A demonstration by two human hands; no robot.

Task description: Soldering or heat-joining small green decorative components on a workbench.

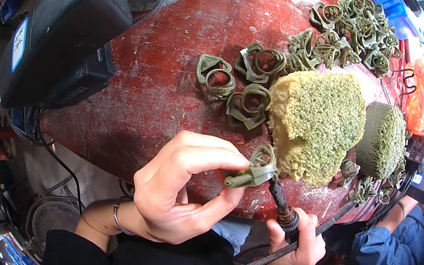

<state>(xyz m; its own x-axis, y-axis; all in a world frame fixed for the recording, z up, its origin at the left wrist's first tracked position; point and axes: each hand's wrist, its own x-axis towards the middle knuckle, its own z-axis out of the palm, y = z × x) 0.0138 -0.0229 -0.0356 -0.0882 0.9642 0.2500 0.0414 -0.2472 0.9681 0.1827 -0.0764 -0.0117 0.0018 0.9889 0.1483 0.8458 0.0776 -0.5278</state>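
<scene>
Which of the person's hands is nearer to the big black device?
The left. The left hand, pinching a green piece, is below and right of the device in the picture; the right hand, gripping a black tool, is farther right and lower.

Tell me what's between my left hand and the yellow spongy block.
A green ring-shaped piece, pinched in your left hand, shows between that hand and the yellow spongy block in the head view.
</scene>
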